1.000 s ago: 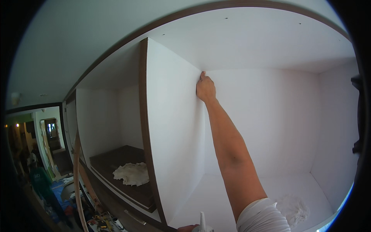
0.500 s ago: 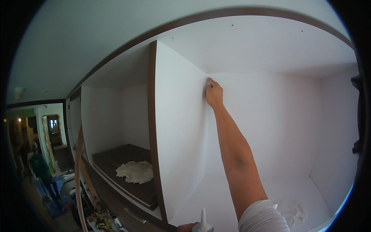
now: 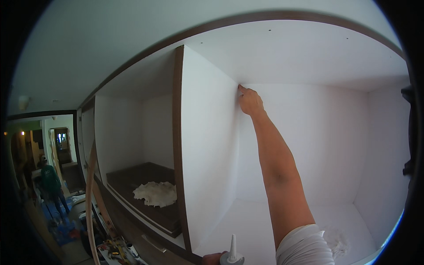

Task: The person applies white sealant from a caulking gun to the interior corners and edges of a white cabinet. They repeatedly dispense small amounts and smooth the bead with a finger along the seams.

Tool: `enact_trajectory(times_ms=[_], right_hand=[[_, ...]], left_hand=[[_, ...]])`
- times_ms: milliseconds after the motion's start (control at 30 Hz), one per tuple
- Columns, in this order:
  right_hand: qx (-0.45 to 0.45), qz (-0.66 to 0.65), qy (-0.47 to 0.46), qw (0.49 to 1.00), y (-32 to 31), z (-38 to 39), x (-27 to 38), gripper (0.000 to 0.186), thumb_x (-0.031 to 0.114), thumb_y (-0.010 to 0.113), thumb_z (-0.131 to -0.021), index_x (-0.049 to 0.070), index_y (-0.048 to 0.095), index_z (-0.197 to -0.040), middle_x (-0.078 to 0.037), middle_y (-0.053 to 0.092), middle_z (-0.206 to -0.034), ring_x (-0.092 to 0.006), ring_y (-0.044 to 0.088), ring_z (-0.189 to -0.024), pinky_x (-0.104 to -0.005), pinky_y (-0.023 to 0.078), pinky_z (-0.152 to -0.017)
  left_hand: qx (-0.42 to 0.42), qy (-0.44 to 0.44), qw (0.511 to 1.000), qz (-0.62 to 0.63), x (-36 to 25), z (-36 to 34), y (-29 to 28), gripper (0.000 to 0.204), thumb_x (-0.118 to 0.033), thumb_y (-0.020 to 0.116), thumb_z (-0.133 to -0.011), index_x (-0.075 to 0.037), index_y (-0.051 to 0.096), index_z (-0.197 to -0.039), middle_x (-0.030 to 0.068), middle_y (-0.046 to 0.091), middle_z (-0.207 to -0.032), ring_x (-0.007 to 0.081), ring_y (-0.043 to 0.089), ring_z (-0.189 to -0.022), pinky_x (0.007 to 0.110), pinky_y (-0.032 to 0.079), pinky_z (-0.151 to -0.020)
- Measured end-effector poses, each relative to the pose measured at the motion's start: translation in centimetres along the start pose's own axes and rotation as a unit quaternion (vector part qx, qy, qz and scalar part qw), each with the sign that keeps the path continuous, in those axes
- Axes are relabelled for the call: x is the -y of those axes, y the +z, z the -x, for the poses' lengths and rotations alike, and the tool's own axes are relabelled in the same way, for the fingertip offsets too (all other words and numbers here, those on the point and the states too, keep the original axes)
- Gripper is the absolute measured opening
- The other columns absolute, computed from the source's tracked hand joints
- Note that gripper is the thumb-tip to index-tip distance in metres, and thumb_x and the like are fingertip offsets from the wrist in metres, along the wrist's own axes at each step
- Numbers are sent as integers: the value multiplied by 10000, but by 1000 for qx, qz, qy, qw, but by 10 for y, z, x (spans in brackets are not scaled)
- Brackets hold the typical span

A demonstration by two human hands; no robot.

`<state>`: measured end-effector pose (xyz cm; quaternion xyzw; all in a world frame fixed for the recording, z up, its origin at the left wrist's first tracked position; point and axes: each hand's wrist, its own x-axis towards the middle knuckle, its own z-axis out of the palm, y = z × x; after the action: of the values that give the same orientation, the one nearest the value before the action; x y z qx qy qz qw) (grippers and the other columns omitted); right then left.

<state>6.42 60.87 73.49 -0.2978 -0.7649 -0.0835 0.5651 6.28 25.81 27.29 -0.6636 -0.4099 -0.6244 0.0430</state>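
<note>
My right hand (image 3: 251,102) is raised inside a white cabinet compartment (image 3: 304,141). Its index fingertip touches the upper back corner, where the left side panel (image 3: 207,132), the back and the top meet. The other fingers are folded in, and nothing shows in them. At the bottom edge, my left hand (image 3: 213,259) is wrapped round a caulk tube (image 3: 232,254) whose pale tapered nozzle points up. Only part of that hand and the tube's top end are in view.
A crumpled translucent sheet (image 3: 335,243) lies on the compartment floor. To the left, a dark-bottomed compartment (image 3: 119,176) holds a crumpled whitish cloth (image 3: 155,193). Tools (image 3: 117,251) clutter the lower left beside a wooden strip (image 3: 90,194). A person (image 3: 52,181) stands farther back.
My right hand has shifted slightly right and up, its index fingertip now right in the corner. My left hand keeps hold of the caulk tube. The distant person has moved a little right.
</note>
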Motion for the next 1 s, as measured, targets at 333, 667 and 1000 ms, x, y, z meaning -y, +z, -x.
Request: enact_trajectory(times_ms=[333,667,1000], right_hand=[[109,181,-28,977,-21,28,-3,649,41,442,-968,246,530,-1576,-113,675,-1379,-317,667,-1215,-437,574,-985],[387,121,-93,909,-146,123,-13,453,140,533,-1002,129,667,-1434,-191,740,-1249,-368,682,-1153,-452,545,-1014],[599,283,151,734,-343,364,-34,491,517,656,-1008,190,731,-1366,-120,706,-1364,-323,633,-1310,-460,512,-1078]], left_hand=[[9,19,999,-43,-1,-5,-2,380,-281,862,-801,-11,741,-1039,146,743,-849,301,729,-720,422,577,-669],[102,-120,984,80,-41,-29,-19,318,-299,832,-885,-9,725,-960,81,764,-823,172,745,-767,343,589,-742],[106,-167,977,81,-42,-36,-18,379,-368,840,-864,-28,732,-994,89,768,-797,215,770,-748,367,608,-732]])
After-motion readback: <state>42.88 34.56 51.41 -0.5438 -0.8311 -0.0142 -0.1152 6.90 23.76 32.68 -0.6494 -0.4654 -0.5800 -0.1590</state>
